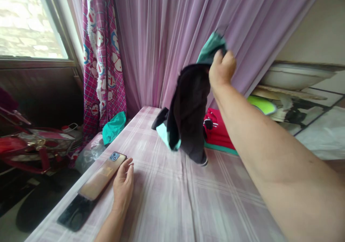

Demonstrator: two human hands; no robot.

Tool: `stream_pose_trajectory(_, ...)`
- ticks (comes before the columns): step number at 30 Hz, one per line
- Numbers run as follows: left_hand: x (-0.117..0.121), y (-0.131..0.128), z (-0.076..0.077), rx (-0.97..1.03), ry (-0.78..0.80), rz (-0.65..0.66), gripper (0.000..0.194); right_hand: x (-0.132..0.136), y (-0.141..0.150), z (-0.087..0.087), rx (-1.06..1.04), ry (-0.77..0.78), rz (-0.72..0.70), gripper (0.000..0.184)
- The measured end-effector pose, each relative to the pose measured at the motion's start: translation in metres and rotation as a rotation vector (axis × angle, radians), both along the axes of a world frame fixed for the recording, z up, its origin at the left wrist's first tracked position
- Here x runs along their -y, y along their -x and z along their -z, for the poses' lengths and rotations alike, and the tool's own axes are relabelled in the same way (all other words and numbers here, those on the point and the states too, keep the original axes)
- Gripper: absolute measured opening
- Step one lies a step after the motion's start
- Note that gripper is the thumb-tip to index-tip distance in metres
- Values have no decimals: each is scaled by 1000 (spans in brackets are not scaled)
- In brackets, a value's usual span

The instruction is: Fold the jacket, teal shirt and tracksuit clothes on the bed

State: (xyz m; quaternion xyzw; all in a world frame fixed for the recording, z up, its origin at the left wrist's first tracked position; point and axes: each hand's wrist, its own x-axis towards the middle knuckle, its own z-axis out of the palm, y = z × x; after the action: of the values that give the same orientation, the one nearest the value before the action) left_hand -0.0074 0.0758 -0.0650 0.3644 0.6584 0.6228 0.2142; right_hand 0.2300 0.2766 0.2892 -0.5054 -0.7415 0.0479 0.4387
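Observation:
My right hand [222,68] is raised in front of the purple curtain, closed on a black and teal garment [189,109]. The garment hangs down from that grip, and its lower end touches the pink checked cloth on the table [188,199]. My left hand [123,185] lies flat on the table with fingers stretched out, holding nothing, right beside a gold phone [102,175].
A second, black phone [75,213] lies near the table's left edge. A folded red garment [219,130] sits at the back of the table. Teal cloth [114,126] hangs off the left edge. A red bag [35,145] stands at the left under the window.

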Motion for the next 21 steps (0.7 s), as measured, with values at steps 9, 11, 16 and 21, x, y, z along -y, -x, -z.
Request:
stream_pose_trajectory(9,-2,-1,2,21,7,4,56,36,-4,73,507,825,-99,13)
stream_pose_trajectory(11,-3,-1,3,20,-2,2,55,54,-11,119,642,1068,-157,9)
stream_pose_trajectory(16,-4,-1,3,-13,-4,-2,52,69,-32,176,848,1570,-513,32)
stream_pose_trajectory(21,-2,-1,1,-4,20,8,52,22,-45,184,574,892,-226,44)
